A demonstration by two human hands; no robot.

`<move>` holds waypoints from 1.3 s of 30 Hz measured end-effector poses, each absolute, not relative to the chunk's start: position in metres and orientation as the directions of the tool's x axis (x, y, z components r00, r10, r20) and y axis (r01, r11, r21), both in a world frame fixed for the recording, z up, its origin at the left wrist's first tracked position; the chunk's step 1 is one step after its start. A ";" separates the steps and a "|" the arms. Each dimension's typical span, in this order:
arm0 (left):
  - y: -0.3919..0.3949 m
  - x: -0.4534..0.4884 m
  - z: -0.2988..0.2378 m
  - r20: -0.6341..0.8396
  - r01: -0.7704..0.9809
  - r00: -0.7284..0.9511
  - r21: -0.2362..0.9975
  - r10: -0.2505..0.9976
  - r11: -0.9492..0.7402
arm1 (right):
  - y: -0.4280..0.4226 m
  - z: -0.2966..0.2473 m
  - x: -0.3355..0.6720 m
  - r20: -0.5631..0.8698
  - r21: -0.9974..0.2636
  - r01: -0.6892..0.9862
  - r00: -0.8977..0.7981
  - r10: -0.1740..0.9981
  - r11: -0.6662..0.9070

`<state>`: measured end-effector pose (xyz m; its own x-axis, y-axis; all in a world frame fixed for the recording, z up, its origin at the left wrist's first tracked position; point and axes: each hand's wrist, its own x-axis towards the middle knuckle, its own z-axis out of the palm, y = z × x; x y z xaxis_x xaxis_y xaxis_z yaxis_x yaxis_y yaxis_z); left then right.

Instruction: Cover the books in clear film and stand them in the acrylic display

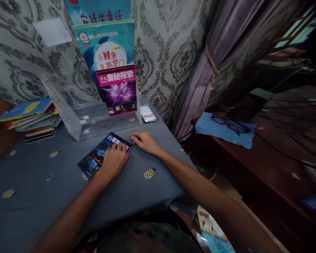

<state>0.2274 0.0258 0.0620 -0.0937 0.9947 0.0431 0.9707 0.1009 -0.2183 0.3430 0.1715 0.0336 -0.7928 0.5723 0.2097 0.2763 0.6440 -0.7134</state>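
A thin dark blue book (pixel 96 158) with Chinese lettering lies flat and slanted on the table. My left hand (pixel 115 158) rests on its cover, fingers spread and slightly bent, hiding part of the title. Just beyond the book's right corner is my right hand (pixel 144 141), its fingers loosely bent with a gap between thumb and forefinger. Whether it touches the book I cannot tell. Behind both hands stands a clear stepped rack (pixel 72 123). On its front tier leans a magenta and purple book (pixel 119 93), with a teal book (pixel 105 42) behind it.
Another blue book (pixel 97 8) tops the rack. Left of it lies a stack of books (pixel 34 116). A phone-like object (pixel 148 114), partly pixelated, lies right of the rack. On a dark red table (pixel 226 154) at right are glasses (pixel 230 124) on a blue cloth (pixel 204 126), with cables.
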 end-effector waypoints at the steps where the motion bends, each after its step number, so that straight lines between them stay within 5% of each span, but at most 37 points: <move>1: 0.026 0.228 0.062 0.027 0.968 -0.081 -0.238 0.996 0.085 | 0.173 0.034 0.344 0.203 -0.716 0.260 -0.811 0.548 0.649; 10: 0.022 0.218 0.080 -0.118 0.959 0.019 -0.279 0.993 -0.051 | 0.188 0.031 0.351 0.256 -0.790 -0.054 -0.934 0.250 0.610; 15: 0.016 0.212 0.087 -0.089 0.980 0.014 -0.196 0.996 -0.031 | 0.178 0.018 0.330 0.285 -0.866 -0.093 -0.899 0.331 0.492; 23: -0.008 0.230 0.090 0.051 0.944 -0.240 -0.221 0.969 0.245 | 0.176 0.015 0.319 0.309 -0.936 -0.225 -0.891 0.332 0.270; 31: 0.003 0.236 0.086 -0.092 0.945 -0.269 -0.217 0.959 0.245 | 0.177 0.014 0.329 0.313 -0.895 -0.166 -0.895 0.317 0.414; 39: 0.005 0.225 0.067 0.038 0.958 -0.204 -0.196 0.978 0.207 | 0.185 0.012 0.337 0.362 -0.696 -0.039 -0.882 0.303 0.717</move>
